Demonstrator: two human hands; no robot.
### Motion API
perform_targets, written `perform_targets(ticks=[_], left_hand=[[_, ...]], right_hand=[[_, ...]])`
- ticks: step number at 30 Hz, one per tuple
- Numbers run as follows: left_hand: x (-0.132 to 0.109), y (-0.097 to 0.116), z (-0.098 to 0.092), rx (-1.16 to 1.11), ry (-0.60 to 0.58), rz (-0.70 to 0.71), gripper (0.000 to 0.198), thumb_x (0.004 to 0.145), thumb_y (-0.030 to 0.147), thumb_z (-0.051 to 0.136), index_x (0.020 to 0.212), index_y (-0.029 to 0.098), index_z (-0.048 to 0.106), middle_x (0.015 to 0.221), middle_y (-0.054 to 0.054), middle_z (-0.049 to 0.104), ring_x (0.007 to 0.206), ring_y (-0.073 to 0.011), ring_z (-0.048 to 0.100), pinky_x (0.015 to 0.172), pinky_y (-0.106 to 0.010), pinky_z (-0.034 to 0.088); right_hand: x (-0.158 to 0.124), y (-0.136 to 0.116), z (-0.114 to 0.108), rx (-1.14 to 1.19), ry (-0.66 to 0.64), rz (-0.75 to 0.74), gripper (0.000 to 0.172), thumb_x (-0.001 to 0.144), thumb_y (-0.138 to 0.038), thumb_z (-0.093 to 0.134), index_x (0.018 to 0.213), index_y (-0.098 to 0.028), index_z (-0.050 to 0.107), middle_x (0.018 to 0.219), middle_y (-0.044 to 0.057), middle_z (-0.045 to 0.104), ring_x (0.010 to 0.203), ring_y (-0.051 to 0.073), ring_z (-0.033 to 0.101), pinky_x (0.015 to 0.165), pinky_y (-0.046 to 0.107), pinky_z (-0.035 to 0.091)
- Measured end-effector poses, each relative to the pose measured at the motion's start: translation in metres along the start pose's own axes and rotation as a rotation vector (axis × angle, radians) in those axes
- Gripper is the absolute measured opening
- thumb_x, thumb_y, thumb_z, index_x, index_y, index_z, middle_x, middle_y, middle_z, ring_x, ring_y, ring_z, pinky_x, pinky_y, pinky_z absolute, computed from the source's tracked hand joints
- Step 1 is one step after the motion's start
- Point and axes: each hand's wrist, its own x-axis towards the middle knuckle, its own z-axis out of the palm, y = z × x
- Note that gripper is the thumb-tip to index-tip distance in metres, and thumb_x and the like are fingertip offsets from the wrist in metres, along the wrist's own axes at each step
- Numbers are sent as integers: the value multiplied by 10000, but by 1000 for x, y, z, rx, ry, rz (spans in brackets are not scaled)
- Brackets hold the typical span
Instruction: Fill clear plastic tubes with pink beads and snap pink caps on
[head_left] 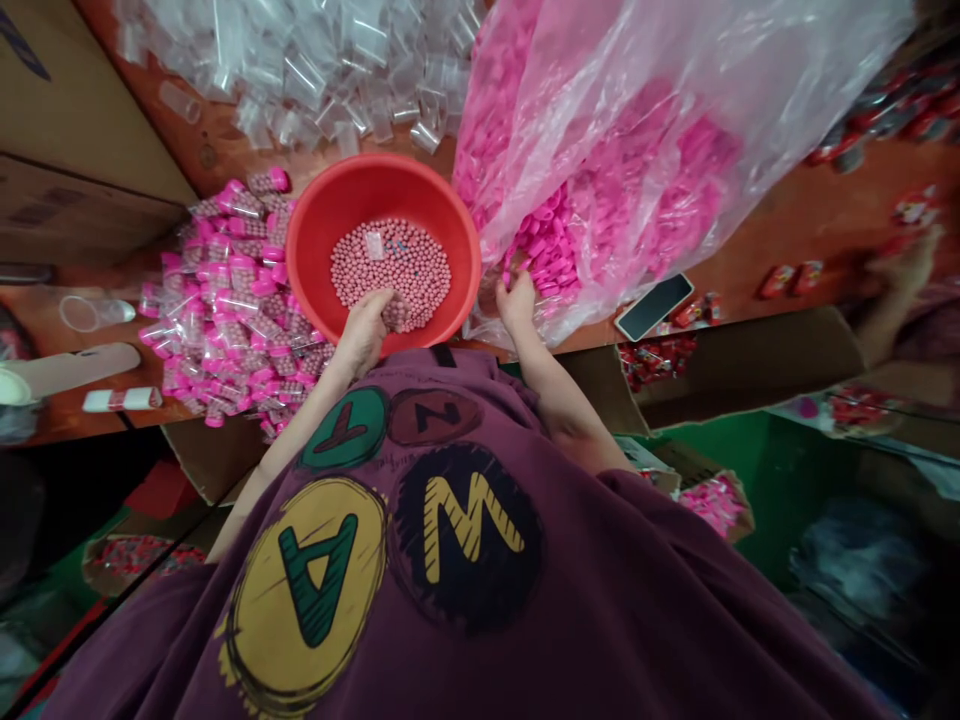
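Over the near edge of a red bowl of pink balls, my left hand is closed around what looks like a small clear jar with pink balls in it. My fingers partly cover the jar. To the right, my right hand is closed in a pinch at the mouth of a clear plastic bag full of pink caps. A pink cap appears to be between its fingertips. A small clear piece of plastic lies on the balls.
Filled jars with pink caps are heaped left of the bowl. Empty clear jars are piled behind it. A phone lies at the table edge, above an open cardboard box. Another person's hand is at far right.
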Motion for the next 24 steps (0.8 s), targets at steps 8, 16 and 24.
perform_targets(ticks=[8,16,24], left_hand=[[-4,33,1,-78,-163,92,165,849,138,732,997,204,761,895,-43,756,804,-149,714,667,-230,525],[-20,38,33,-54,-288,61,260,925,91,775,1174,165,760,1012,-43,772,818,-123,729,691,-226,530],[-30,36,36,-113,-399,129,290,937,206,885,1210,166,797,946,-47,783,789,-150,738,669,-242,534]], right_hand=[[-23,6,-17,363,-91,108,342,916,-529,644,1106,-246,615,952,38,761,879,231,752,939,484,688],[-69,-56,-69,805,-354,-113,553,830,-657,840,1200,-298,641,1023,1,758,811,168,717,889,414,695],[-104,-148,-66,594,-443,-489,417,1016,-652,743,1283,-334,770,952,-19,773,782,146,732,846,376,715]])
